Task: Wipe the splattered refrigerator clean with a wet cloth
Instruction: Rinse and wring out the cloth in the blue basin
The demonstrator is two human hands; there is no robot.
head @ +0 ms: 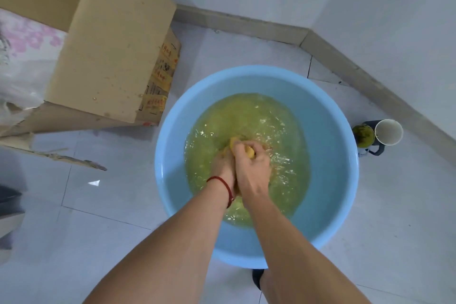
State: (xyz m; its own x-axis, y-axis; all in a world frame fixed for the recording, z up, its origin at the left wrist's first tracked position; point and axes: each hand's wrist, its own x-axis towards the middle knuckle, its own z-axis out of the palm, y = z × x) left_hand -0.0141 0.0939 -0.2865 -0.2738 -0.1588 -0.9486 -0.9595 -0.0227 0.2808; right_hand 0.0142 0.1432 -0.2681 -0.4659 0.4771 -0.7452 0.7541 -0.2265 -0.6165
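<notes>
Fingers [243,149] of two hands clench one yellow cloth [249,152] over one basin [333,131].

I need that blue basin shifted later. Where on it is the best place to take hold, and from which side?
Judging by its shape, grip the blue basin by its rolled rim at two opposite points, left and right, hands coming from above. It is wide, round and holds yellowish water, so a one-sided lift would likely tip and spill. The cardboard box crowds the far-left rim.

One blue basin [328,131], centre. One yellow cloth [249,152]. Two hands: left hand [223,164], right hand [251,168]. One cardboard box [111,52] at 10 o'clock. One white cup [388,132] at 3 o'clock.
</notes>
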